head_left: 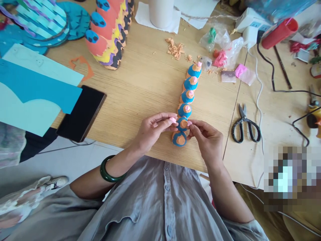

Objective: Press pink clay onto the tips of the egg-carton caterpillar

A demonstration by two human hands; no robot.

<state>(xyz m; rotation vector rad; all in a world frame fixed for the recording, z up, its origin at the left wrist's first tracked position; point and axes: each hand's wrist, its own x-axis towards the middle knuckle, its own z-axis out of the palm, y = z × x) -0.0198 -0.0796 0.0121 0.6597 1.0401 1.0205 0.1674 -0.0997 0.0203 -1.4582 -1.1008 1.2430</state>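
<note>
A row of blue and orange domes stands on the wooden table in front of me, several of them topped with small pink blobs. My left hand pinches a lump of pink clay just left of the second-nearest dome. On that dome's other side, my right hand holds a smaller pink clay piece between thumb and finger. The two nearest domes show orange tops without pink. Whether the fingers touch the domes, I cannot tell.
Black-handled scissors lie to the right. A phone sits at the left edge, partly under blue sheets. Orange scraps, plastic bags, a power strip and cables lie farther back. A large orange painted piece stands back left.
</note>
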